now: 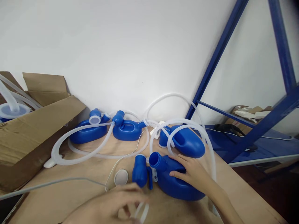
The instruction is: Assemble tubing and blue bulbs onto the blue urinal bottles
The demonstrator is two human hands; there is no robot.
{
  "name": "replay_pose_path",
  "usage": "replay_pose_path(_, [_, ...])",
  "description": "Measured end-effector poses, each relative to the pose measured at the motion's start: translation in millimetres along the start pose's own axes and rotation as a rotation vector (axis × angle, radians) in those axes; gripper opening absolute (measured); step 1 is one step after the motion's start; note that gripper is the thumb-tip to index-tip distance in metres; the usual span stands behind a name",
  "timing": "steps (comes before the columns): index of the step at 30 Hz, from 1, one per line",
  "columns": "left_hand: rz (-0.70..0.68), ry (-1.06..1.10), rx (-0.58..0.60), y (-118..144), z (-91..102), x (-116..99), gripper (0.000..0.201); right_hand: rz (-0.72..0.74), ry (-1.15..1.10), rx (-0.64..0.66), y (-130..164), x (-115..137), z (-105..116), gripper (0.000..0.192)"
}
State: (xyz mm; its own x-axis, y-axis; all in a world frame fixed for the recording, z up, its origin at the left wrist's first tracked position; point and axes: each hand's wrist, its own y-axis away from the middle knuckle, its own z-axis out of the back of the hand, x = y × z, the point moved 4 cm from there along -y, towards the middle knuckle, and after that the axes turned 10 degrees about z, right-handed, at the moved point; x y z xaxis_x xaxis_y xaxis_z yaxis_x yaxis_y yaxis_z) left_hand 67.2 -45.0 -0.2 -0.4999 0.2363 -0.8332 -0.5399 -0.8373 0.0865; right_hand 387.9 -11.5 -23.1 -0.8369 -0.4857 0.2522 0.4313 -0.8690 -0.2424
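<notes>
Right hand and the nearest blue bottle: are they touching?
Touching. The head view shows the right hand lying flat on top of the nearest blue bottle, fingers spread over its body with no gap visible.

Our right hand point(190, 174) comes in from lower right, forearm angled up-left, palm down, fingers spread & lightly curled, thumb out to the left. Our left hand point(114, 202) sits low at bottom centre, blurred, back of hand up, fingers bent & pointing right, fingertips pinched together. Both wrists bare, hands near each other but apart.
</notes>
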Motion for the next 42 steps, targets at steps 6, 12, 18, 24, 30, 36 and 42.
replay_pose_path(6, [-0.023, 0.109, -0.120, -67, -9.6, -9, 0.050, 0.004, -0.013, -0.033, 0, 1, 1, 0.054])
replay_pose_path(12, [-0.103, 0.056, -0.114, -98, -23.1, -11, 0.047, 0.011, 0.011, -0.029, 2, 2, 0, 0.059])
replay_pose_path(18, [-0.069, -0.011, -0.064, -108, -13.7, -18, 0.044, 0.018, 0.022, -0.031, 3, 1, -3, 0.059])
replay_pose_path(24, [-0.097, -0.063, -0.029, -108, -4.0, -23, 0.042, 0.003, -0.014, -0.026, 3, -1, -4, 0.063])
replay_pose_path(30, [0.000, -0.126, -0.036, -115, 1.1, -29, 0.047, 0.016, 0.000, -0.023, 3, -1, -7, 0.065])
replay_pose_path(36, [0.035, 0.027, 0.155, -138, 2.5, -40, 0.038, -0.002, -0.013, -0.015, 2, 3, -6, 0.061])
replay_pose_path(42, [0.124, 0.284, -0.040, -155, -25.2, -31, 0.062, -0.009, -0.021, -0.019, 1, 6, -4, 0.060])
